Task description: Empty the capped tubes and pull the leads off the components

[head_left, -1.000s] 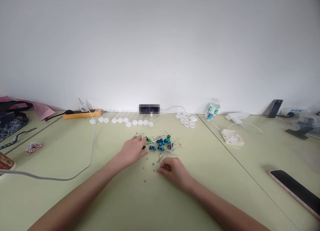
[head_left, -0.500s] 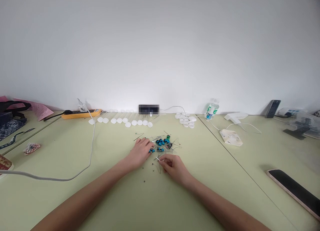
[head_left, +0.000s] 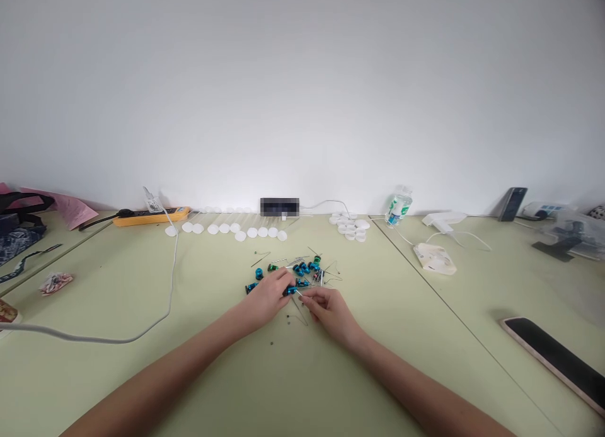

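Filling the lower view, a pale green desk [head_left: 227, 386] is bearing a loose scatter of blue and green pieces [head_left: 299, 270] mixed with thin wires, just beyond the hands. The left hand [head_left: 269, 298] is gripping with fingers curled nearly closed; the right hand [head_left: 331, 311] is facing it, thumb and fingers pinched together. A blue piece [head_left: 290, 291] is protruding from the left fingers toward the right hand. A thin rod [head_left: 299, 292], pinched in the right fingers, is pointing at its end; whether it is entering cannot be told. Good practice is probably bracing the piece firmly while aligning the rod straight, without forcing. A dark bead [head_left: 271, 343] is lying nearer the viewer, apart from both hands.
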Demonstrator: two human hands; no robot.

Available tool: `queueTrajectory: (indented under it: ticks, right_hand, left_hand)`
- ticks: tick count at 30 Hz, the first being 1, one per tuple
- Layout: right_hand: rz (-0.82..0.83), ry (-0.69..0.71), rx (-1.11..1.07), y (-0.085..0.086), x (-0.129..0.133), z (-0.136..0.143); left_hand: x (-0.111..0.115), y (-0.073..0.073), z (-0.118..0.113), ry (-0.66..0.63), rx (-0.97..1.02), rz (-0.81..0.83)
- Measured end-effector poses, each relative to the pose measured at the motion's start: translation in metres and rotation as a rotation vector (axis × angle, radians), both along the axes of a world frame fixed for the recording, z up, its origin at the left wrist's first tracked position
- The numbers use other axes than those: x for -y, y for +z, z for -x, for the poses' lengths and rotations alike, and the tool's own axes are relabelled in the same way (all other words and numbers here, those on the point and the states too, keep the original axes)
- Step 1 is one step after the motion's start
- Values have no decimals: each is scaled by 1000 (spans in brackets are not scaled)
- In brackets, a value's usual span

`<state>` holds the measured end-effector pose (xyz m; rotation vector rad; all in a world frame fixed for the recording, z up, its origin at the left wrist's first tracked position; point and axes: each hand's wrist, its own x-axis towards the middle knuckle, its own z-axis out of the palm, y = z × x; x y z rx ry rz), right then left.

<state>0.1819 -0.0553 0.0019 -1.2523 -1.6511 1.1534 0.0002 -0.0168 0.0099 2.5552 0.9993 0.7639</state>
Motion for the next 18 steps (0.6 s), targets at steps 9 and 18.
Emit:
queueTrajectory:
  ticks: [9, 18]
  right_hand:
    - [284, 64, -135, 1, 0, -3]
    - [-487, -23, 482, -6, 9, -3]
  left_hand:
    - [9, -1, -4, 10, -34, 32]
    - [14, 0, -4, -28, 47, -7]
